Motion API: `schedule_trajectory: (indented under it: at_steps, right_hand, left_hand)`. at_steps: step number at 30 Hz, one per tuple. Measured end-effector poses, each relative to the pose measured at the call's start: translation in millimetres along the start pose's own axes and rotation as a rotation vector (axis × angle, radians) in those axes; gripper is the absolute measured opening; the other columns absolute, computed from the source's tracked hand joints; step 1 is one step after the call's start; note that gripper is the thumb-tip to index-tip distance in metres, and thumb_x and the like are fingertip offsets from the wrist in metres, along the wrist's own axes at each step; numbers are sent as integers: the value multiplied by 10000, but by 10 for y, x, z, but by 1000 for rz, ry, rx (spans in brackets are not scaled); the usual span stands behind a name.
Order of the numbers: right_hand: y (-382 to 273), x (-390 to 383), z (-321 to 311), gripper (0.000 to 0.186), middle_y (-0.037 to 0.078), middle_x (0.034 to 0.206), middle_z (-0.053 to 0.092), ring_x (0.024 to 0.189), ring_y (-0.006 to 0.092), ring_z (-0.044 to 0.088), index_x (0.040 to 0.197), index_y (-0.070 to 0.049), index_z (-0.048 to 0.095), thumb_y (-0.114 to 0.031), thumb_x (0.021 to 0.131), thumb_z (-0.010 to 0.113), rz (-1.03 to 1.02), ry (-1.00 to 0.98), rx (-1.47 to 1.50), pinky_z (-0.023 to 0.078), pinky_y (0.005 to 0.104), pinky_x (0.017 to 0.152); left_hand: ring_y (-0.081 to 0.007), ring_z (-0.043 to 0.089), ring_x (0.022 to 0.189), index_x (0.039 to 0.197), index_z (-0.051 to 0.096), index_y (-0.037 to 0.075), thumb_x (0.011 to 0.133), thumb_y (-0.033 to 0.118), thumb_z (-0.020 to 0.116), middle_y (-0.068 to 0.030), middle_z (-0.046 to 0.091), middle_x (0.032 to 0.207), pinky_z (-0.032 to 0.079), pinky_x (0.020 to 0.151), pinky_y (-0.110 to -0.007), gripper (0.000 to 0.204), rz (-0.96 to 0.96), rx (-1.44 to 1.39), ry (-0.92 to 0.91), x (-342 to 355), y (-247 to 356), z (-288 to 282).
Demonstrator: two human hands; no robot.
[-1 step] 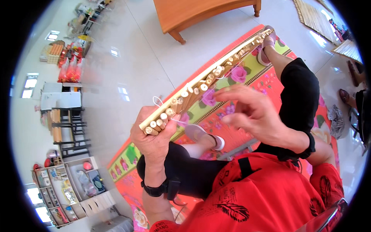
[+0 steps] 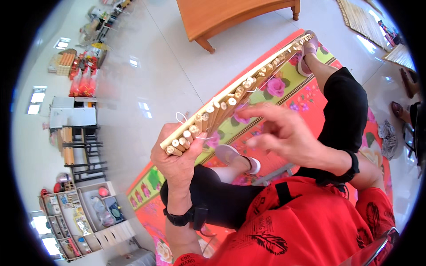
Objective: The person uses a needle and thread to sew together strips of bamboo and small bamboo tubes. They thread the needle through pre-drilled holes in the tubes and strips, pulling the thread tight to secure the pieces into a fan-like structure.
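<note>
My left hand grips the near end of a mat of pale reed stalks edged by a long flat strip. Its thumb presses on the cut stalk ends, the fingers behind the strip. White string loops out above the thumb, and another short end pokes out beside it. The mat slants away to the far right, its far end by my shoe. My right hand hovers below the stalks, thumb and index finger apart, the others partly curled; nothing shows between them.
A floral red mat lies under my feet on the tiled floor. An orange wooden table stands ahead. Shelves of small goods and black-legged stools line the left. At far right are more reed mats and another person's feet.
My right hand has shifted slightly left and downward below the stalks. The left hand keeps its grip on the reed mat. The surroundings have shifted slightly in view.
</note>
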State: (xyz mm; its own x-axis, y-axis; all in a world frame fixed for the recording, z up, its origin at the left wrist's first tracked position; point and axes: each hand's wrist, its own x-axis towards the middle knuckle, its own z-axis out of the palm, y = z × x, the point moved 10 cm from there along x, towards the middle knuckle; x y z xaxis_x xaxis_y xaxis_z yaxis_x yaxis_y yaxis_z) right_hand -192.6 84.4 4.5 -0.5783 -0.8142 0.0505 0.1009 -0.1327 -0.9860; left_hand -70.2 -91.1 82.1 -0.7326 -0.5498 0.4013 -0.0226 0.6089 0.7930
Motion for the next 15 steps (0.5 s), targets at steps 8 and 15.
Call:
schedule_trajectory:
  at_steps: [8,15]
  right_hand:
    - [18,259,580,594,88,1253,633,805,111,673,1386,-24,504,-144,869,770,-79,-210,52,553,280,683]
    - [-25,359,769,408,100,959,690,787,229,681,1236,7,578,-73,862,719,-256,-138,173,549,335,722]
  left_hand:
    - [-55,579,774,923,699,-23,741,-46,814,23,639,868,466,695,-216,216,-102,-57,131,198,-118,-104]
    - [-78,603,813,970,694,-29,744,-45,820,-13,663,914,496,733,-238,260,-87,-5,154,175,-120,-114]
